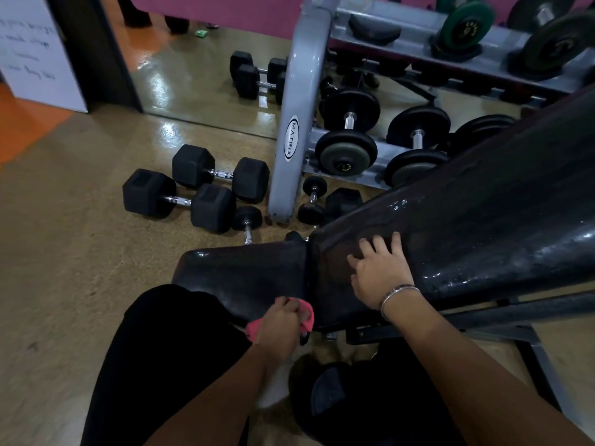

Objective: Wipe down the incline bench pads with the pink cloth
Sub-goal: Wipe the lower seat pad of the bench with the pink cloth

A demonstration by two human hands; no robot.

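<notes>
The black incline bench runs from the lower middle up to the right. Its short seat pad [244, 275] lies low and its long back pad [483, 226] rises to the right, shiny with wet streaks. My left hand [283, 320] grips the bunched pink cloth [307, 317] against the near edge of the seat pad, close to the gap between the pads. My right hand [381, 272], a bracelet on its wrist, rests flat with fingers spread on the lower end of the back pad.
Two black hex dumbbells [193, 188] and smaller ones lie on the tan floor left of the bench. A grey dumbbell rack [289, 130] stands behind with several round dumbbells. The bench's metal frame [515, 320] extends right. My black-clad knee [180, 333] is beside the seat pad.
</notes>
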